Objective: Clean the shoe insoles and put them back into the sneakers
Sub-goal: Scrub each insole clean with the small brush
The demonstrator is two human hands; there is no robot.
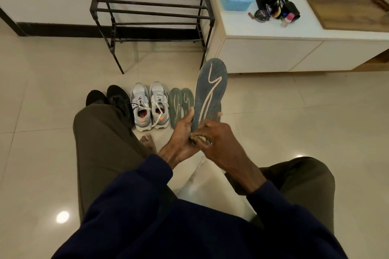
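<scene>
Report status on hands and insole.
Left hand grips insole, held upright. Right hand grips what looks like a brush at its heel end. Two more insoles on floor beside grey sneakers. Nothing in the way.

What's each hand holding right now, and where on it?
Left hand grips the grey insole by its lower end. Right hand holds a small brush-like tool against that same end; too blurred to say by which part.
</scene>
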